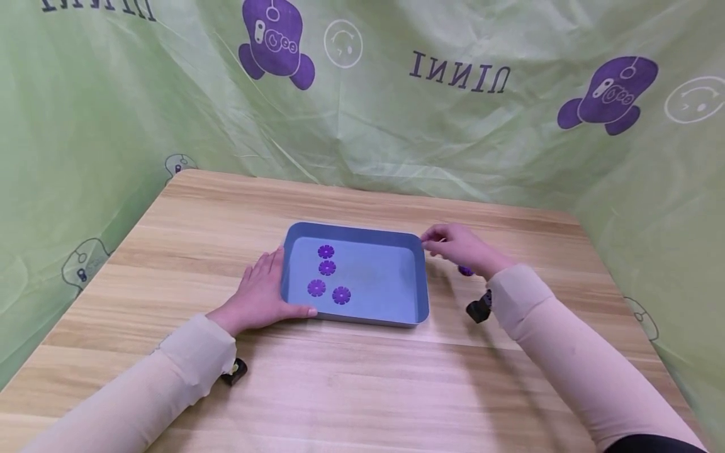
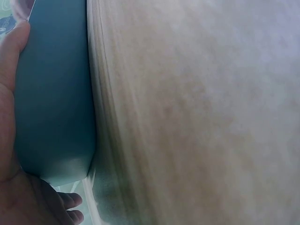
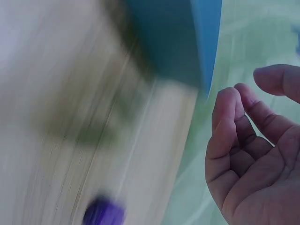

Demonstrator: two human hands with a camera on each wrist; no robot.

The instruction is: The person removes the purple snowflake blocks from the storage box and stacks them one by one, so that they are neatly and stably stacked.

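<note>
A shallow blue-grey tray (image 1: 368, 319) lies on the table with several purple notched, flower-shaped discs (image 1: 326, 268) in its left half. My left hand (image 1: 262, 296) is at the tray's near left corner, thumb along the front wall and fingers spread along the left side. In the left wrist view, the thumb (image 2: 14, 51) touches the tray wall (image 2: 56, 93). By the tray's far right corner is my right hand (image 1: 461, 245), fingers loosely bent, thumb apart and nothing seen between them (image 3: 253, 126). Beneath it, a purple piece (image 1: 466, 270) lies on the table, partly hidden.
The wooden table (image 1: 351, 390) reaches out on all sides of the tray. A green printed curtain (image 1: 374, 126) hangs behind and beside it. Small black devices (image 1: 480, 308) are worn at both wrists. The right wrist view is blurred around the purple piece (image 3: 104, 212).
</note>
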